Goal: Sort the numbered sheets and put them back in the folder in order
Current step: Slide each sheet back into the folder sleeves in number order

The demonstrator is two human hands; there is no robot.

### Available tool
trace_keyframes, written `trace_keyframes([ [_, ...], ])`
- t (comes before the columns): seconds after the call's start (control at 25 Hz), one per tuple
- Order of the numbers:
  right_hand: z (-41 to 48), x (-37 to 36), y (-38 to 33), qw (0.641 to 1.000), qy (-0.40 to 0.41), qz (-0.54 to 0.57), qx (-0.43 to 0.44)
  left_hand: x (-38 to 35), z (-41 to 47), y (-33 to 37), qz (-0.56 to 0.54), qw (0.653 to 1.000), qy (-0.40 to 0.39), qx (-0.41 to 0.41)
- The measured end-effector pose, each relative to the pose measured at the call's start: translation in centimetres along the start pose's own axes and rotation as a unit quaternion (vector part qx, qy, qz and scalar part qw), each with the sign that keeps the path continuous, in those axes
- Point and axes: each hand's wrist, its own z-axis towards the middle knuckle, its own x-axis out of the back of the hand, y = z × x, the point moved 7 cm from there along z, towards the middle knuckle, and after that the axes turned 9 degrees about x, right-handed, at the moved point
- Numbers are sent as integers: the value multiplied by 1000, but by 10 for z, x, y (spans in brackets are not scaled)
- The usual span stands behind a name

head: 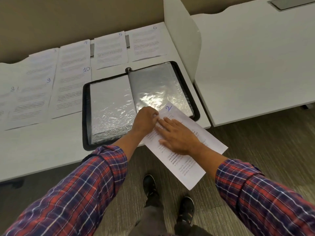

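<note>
As we look down from the head camera, the folder [86, 114] lies open on the white bench [51, 150], its black rim framing two shiny plastic sleeves, a left sleeve [109, 106] and a right sleeve [160, 87].

Sheet 2 [187, 166] lies at a slant across the folder's near right corner. Its numbered top end rests on the lower part of the right sleeve, and its lower half hangs out past the bench edge over the carpet [264, 142].

Our left grip [146, 120] has its fingers curled onto the top left edge of sheet 2, pinching it where paper meets plastic. Our right grip [177, 135] lies flat, fingers straight, pressing on the middle of the same sheet.

The other sheets lie spread on the bench behind and left of the folder:
- Far row: sheet 3 [42, 62], sheet 4 [75, 55], sheet 5 [110, 48] and sheet 6 [146, 43].
- Nearer row: sheet 8 [5, 103], sheet 9 [32, 99] and sheet 10 [69, 94], the last just beside the folder's left rim.

A white divider [182, 36] stands at the bench's right end, and a second desk [255, 65] lies beyond it. Both forearms wear plaid sleeves, and two dark shoes [150, 184] stand on the carpet below.
</note>
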Motion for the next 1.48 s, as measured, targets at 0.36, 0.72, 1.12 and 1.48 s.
trace_keyframes([
  [0.36, 13, -13, 16, 994, 14, 24, -107, 31, 2, -24, 24, 996, 25, -77],
  [0.72, 48, -11, 5, 985, 64, 14, -158, 24, -26, -2, 141, 972, 108, -152],
  [1.12, 60, -16, 12, 990, 51, 32, -127, 10, -22, 10, 85, 983, 102, -128],
  [1.48, -25, 32, 21, 909, 370, 42, -187, -25, -4, 9, 101, 992, -53, -61],
])
